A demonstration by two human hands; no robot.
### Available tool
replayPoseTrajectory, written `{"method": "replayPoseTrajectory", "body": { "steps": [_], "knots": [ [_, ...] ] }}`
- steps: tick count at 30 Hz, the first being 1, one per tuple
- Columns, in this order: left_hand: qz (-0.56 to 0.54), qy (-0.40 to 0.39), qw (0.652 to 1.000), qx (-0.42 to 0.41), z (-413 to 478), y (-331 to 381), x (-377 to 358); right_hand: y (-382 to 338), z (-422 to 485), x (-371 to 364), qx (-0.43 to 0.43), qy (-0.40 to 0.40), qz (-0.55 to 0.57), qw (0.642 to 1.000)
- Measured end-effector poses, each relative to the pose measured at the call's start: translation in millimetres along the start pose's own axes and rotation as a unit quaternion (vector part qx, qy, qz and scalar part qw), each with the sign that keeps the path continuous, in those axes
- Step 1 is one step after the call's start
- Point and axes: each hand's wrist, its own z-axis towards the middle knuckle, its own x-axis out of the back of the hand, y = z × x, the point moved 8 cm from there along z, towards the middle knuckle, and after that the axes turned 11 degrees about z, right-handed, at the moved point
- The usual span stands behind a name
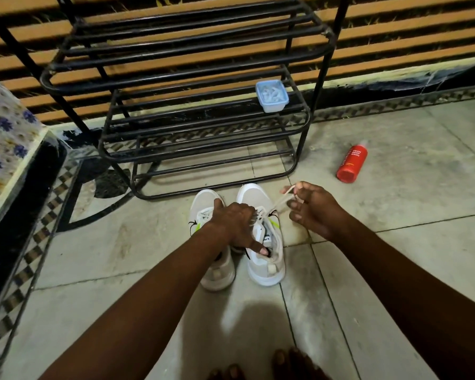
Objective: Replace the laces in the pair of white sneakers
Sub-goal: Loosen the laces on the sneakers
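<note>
Two white sneakers stand side by side on the tiled floor, toes pointing away from me. My left hand (235, 223) lies over the tongue of the right sneaker (266, 259), its thumb dipping into the shoe's opening, and it partly covers the left sneaker (217, 272). My right hand (310, 208) is raised just right of the shoe and pinches a white lace (281, 197) that runs taut from the eyelets up to my fingers. The lower laces are hidden under my left hand.
A black metal shoe rack (203, 138) stands right behind the sneakers, with a small blue-lidded plastic box (272, 96) on a shelf. A red bottle (351, 164) lies on the floor at the right. A patterned cloth (3, 127) covers furniture at the left. My toes (285, 366) show at the bottom.
</note>
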Motion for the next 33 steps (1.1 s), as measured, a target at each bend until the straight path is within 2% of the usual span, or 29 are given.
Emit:
{"method": "replayPoseTrajectory", "body": {
  "steps": [2, 3, 4, 6, 7, 9, 12, 14, 15, 16, 18, 21, 22, 23, 24, 26, 27, 28, 29, 30, 31, 32, 33],
  "knots": [
    [0.002, -0.001, 1.000, -0.001, 1, 0, -1, 7, -1, 1, -0.019, -0.022, -0.060, 0.998],
    [0.002, 0.001, 1.000, -0.001, 1, -1, -1, 7, -3, -3, 0.004, -0.035, -0.162, 0.986],
    [0.002, 0.003, 1.000, 0.000, 2, 0, -1, 4, -5, -8, 0.053, -0.047, -0.298, 0.952],
    [0.001, 0.005, 1.000, 0.000, 4, 0, -2, 1, -9, -25, 0.161, -0.094, -0.536, 0.824],
    [0.001, 0.006, 1.000, 0.001, 4, 0, -2, 4, -11, -34, 0.187, -0.128, -0.608, 0.761],
    [0.002, 0.003, 1.000, 0.003, 4, 0, -2, 5, -13, -44, 0.223, -0.178, -0.686, 0.669],
    [-0.002, 0.004, 1.000, 0.009, 2, -1, -2, 9, -10, -44, 0.221, -0.206, -0.742, 0.599],
    [-0.001, 0.000, 1.000, 0.010, 2, -1, -1, 17, -6, -38, 0.192, -0.201, -0.811, 0.515],
    [0.000, -0.003, 1.000, 0.009, 2, 0, -2, 18, -5, -37, 0.184, -0.199, -0.829, 0.489],
    [0.002, -0.004, 1.000, 0.008, 2, 0, -2, 16, -5, -39, 0.190, -0.198, -0.827, 0.490],
    [0.000, -0.002, 1.000, 0.006, 3, 0, -2, 5, -10, -50, 0.245, -0.193, -0.797, 0.518],
    [-0.005, 0.002, 1.000, 0.005, 3, -1, -2, -7, -20, -58, 0.318, -0.132, -0.774, 0.531],
    [-0.006, 0.002, 1.000, 0.005, 3, -2, -3, -9, -22, -57, 0.324, -0.108, -0.761, 0.552],
    [-0.006, 0.002, 1.000, 0.005, 3, -2, -2, -13, -23, -54, 0.322, -0.085, -0.730, 0.597],
    [-0.007, 0.001, 1.000, 0.005, 3, -2, -2, -19, -24, -51, 0.315, -0.066, -0.666, 0.673],
    [-0.006, 0.002, 1.000, 0.002, 3, -1, -2, -37, -26, -43, 0.301, -0.047, -0.421, 0.854],
    [-0.006, 0.002, 1.000, 0.002, 2, -1, -2, -43, -24, -37, 0.275, -0.040, -0.282, 0.918],
    [-0.007, 0.001, 1.000, 0.003, 2, 0, -2, -43, -23, -34, 0.238, -0.034, -0.166, 0.956],
    [-0.009, 0.001, 1.000, 0.004, 1, 0, -2, -40, -21, -32, 0.206, -0.031, -0.091, 0.974],
    [-0.009, 0.000, 1.000, 0.004, 1, 0, -1, -37, -20, -31, 0.190, -0.029, -0.078, 0.978],
    [-0.008, -0.001, 1.000, 0.004, 0, 0, -1, -37, -19, -31, 0.195, -0.028, -0.137, 0.971],
    [-0.006, -0.002, 1.000, 0.005, 0, 0, 0, -38, -19, -33, 0.219, -0.036, -0.275, 0.936],
    [-0.006, -0.002, 1.000, 0.005, 0, 0, 0, -35, -20, -38, 0.241, -0.062, -0.442, 0.862]
  ]
}}
